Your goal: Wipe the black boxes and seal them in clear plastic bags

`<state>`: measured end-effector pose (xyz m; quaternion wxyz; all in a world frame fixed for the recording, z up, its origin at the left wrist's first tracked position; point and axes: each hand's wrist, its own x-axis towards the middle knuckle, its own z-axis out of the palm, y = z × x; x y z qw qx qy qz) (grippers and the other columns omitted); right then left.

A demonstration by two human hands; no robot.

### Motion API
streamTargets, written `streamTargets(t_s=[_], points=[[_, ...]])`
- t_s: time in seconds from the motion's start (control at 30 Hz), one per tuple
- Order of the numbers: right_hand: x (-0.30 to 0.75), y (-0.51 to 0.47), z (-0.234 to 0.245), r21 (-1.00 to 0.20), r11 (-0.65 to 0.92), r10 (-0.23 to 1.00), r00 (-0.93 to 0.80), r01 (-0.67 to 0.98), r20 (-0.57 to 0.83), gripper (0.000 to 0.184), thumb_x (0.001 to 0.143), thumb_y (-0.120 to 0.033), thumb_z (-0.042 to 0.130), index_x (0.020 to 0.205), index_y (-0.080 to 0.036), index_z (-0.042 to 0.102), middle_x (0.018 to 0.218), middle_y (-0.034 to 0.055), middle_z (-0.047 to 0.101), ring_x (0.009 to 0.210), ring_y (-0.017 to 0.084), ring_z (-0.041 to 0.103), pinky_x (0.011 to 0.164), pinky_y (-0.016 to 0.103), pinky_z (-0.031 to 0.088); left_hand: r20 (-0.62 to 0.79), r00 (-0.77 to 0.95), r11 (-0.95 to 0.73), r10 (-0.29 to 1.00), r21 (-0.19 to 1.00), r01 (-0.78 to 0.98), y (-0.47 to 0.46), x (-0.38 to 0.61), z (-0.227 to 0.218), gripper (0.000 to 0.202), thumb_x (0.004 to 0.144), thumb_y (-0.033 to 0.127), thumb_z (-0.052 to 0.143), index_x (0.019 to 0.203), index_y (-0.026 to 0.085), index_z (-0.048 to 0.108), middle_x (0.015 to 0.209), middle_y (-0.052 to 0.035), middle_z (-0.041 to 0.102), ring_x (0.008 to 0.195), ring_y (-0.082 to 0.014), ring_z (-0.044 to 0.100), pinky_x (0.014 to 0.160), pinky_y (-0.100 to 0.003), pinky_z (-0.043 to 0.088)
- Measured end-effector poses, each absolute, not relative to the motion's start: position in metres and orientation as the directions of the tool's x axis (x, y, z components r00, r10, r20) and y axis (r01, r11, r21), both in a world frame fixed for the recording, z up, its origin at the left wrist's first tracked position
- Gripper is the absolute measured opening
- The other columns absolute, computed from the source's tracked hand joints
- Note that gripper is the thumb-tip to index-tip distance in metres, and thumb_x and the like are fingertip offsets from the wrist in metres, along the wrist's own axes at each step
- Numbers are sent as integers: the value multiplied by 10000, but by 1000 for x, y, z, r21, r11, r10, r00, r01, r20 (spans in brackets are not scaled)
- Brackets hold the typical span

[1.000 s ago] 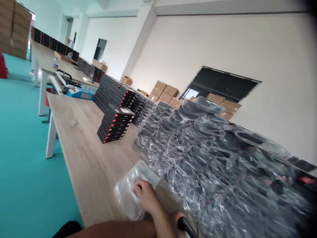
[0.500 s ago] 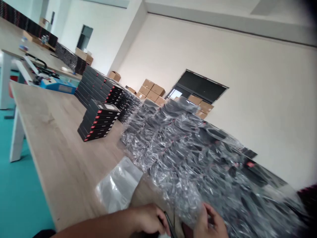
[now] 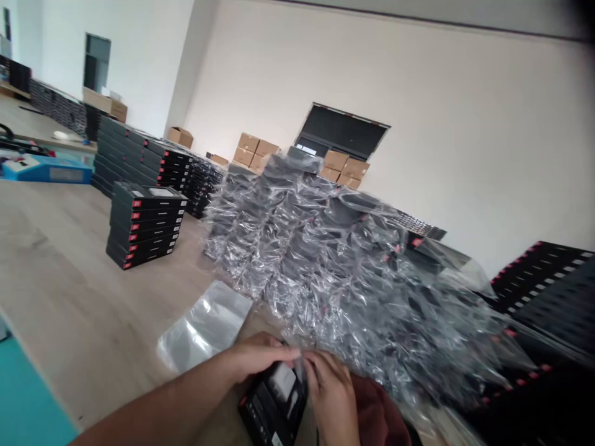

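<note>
A black box [image 3: 272, 406] with a white product picture stands tilted close to my body. Around its top edge my left hand [image 3: 260, 356] is closed, the thumb stretched across the top and the other fingers partly hidden behind. My right hand [image 3: 332, 393] pinches a bit of clear plastic bag [image 3: 300, 367] at the box's upper right corner, and the fingertips of both hands almost meet there. How far the plastic covers the box I cannot tell. Left of my hands, flat clear plastic bags [image 3: 207, 325] lie on the wooden table [image 3: 79, 297].
A big heap of plastic-wrapped black boxes [image 3: 302, 248] rises just beyond my hands. To the left stand a short stack of black boxes [image 3: 146, 226] and a blue machine [image 3: 46, 170]. More black boxes [image 3: 548, 272] are piled at right; cardboard cartons [image 3: 253, 152] stand behind.
My view has turned right and levelled somewhat. My hands have come together, and the black box now shows between them; earlier they were apart, the right one at the plastic.
</note>
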<state>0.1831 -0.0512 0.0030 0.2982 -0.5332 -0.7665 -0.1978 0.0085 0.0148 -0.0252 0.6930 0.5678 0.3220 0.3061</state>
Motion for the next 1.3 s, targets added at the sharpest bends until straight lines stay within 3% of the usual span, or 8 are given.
streamTargets(t_s=[0.07, 0.23, 0.6, 0.77, 0.93, 1.07, 1.17, 1.3], points=[[181, -53, 2, -53, 356, 729, -241, 933, 641, 303, 954, -322, 399, 852, -236, 671, 821, 39, 697, 781, 196, 638, 736, 319, 438, -120, 652, 212, 748, 975, -64, 14, 6, -24, 532, 679, 652, 631, 780, 140, 737, 685, -41, 653, 635, -164, 558, 630, -276, 408], [180, -52, -6, -266, 299, 787, -80, 916, 611, 285, 927, -359, 417, 832, -234, 655, 801, 37, 695, 762, 194, 648, 717, 290, 464, -97, 560, 92, 823, 995, 37, 16, 5, -28, 331, 598, 433, 747, 761, 145, 741, 707, -20, 675, 661, -157, 556, 639, -255, 399], [198, -49, -10, -648, 161, 826, 258, 744, 502, 326, 816, -465, 519, 812, -184, 683, 777, 46, 716, 710, 198, 659, 688, 285, 505, -66, 591, -41, 804, 985, 166, 16, -10, -11, 308, 639, 434, 693, 676, 128, 700, 566, 20, 565, 545, -106, 440, 533, -232, 282], [196, -53, -3, -643, 199, 751, 306, 740, 585, 353, 811, -497, 560, 903, -177, 675, 880, 66, 707, 833, 206, 650, 779, 309, 501, -15, 565, -45, 825, 995, 93, 19, -8, -13, 321, 681, 430, 640, 729, 124, 721, 598, 9, 585, 560, -114, 463, 557, -233, 320], [176, -58, -3, -524, 99, 865, 187, 846, 465, 284, 717, -428, 660, 917, -228, 681, 722, 10, 691, 662, 204, 651, 624, 289, 493, 28, 510, -94, 860, 990, 104, 21, -3, -19, 334, 714, 437, 604, 739, 124, 718, 566, 22, 537, 555, -109, 438, 549, -233, 313], [171, -59, 0, -615, 160, 886, 162, 772, 434, 187, 768, -336, 556, 843, -224, 686, 736, 30, 716, 668, 203, 670, 638, 283, 504, 27, 500, -110, 866, 985, 137, 22, 0, -22, 267, 598, 360, 706, 714, 119, 693, 576, 29, 550, 568, -109, 452, 557, -232, 320], [171, -60, 7, -660, 196, 824, 243, 725, 511, 246, 781, -398, 556, 841, -188, 671, 754, 43, 710, 684, 192, 665, 653, 267, 503, 18, 475, -113, 880, 979, 172, 23, 0, -24, 237, 584, 332, 703, 691, 122, 684, 565, 31, 549, 565, -110, 455, 560, -237, 323], [166, -61, 7, -594, 144, 806, 254, 792, 534, 274, 734, -473, 629, 794, -206, 647, 696, 10, 684, 631, 182, 645, 602, 255, 484, 50, 461, -148, 886, 973, 179, 27, 1, -28, 230, 630, 362, 666, 664, 135, 669, 543, 41, 519, 557, -105, 437, 555, -236, 314]])
